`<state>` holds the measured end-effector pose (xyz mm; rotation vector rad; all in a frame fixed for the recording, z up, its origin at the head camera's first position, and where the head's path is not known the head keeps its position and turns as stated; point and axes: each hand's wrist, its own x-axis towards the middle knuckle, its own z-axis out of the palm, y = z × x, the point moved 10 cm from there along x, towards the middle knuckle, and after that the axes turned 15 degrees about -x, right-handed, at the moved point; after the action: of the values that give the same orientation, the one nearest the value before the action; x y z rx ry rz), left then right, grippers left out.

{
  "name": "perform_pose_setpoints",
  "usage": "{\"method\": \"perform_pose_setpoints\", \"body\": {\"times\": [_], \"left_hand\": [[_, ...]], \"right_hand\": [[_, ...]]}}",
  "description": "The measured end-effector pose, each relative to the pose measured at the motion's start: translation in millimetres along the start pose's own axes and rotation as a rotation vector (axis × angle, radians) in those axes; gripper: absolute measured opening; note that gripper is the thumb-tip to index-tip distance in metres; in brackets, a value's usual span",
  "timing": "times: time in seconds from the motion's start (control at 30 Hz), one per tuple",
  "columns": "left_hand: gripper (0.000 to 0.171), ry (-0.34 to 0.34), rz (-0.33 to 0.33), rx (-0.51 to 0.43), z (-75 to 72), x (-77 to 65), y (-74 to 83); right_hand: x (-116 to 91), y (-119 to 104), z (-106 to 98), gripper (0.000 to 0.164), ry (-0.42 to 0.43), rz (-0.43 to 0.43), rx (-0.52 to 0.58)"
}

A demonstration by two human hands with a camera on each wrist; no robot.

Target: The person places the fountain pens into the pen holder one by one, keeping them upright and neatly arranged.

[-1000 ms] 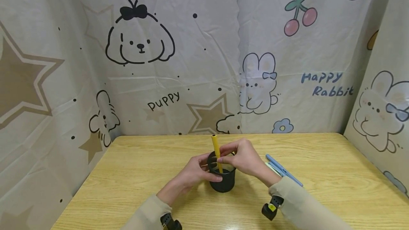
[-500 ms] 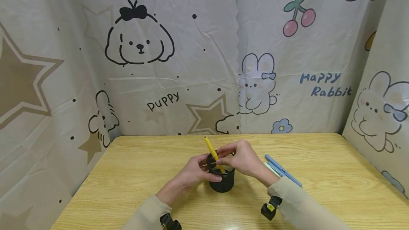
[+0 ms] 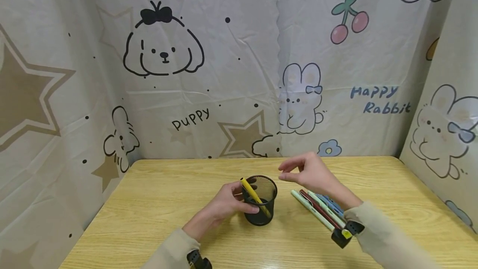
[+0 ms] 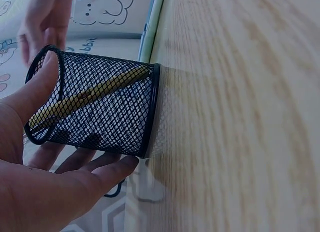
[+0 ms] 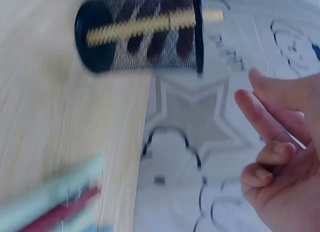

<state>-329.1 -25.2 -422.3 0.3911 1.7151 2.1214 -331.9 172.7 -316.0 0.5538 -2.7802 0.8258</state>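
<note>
From where I stand, the person's two hands are well apart above the wooden table (image 3: 149, 211). The left hand (image 3: 228, 200) is clasped round the side of a black mesh cup (image 3: 268, 186), its thumb on the near side and its fingers behind, showing dark through the mesh. The cup stands upright on the table, in front of the person, and inside it a single yellow pen (image 3: 251, 190) slants, its upper end leaning at the rim by the left hand and its lower end down towards the opposite side of the base. The right hand (image 3: 311, 173) is raised to the right of the cup, holding nothing, its thumb and forefinger close together and its other fingers loosely bent. Below it, side by side, lie a pale green pen (image 3: 311, 210), a dark red pen (image 3: 320, 209), a second pale green pen (image 3: 327, 208) and something blue (image 3: 333, 205), partly covered by the right forearm, so I can't count the blue ones. Behind everything hangs a pale cloth (image 3: 239, 86) printed with puppies, rabbits, stars and cherries.
</note>
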Motion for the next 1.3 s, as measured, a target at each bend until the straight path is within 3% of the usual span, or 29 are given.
{"method": "perform_pose_setpoints", "body": {"times": [0.27, 0.53, 0.93, 1.3], "left_hand": [[0.068, 0.007, -0.006, -0.002, -1.0, 0.3, -1.5], [0.069, 0.006, -0.004, -0.010, -0.5, 1.1, -1.7], [0.068, 0.011, -0.011, -0.005, -0.9, 0.8, -1.6], [0.065, 0.008, -0.005, -0.015, -0.5, 0.3, -1.8]], "right_hand": [[-20.8, 59.0, -26.0, 0.025, -0.081, 0.022, -0.110], [-39.4, 99.8, -30.9, 0.024, -0.137, 0.058, -0.167], [-52.4, 129.2, -26.9, 0.027, -0.187, 0.044, -0.201], [-59.8, 133.4, -19.6, 0.032, -0.239, 0.030, -0.148]]}}
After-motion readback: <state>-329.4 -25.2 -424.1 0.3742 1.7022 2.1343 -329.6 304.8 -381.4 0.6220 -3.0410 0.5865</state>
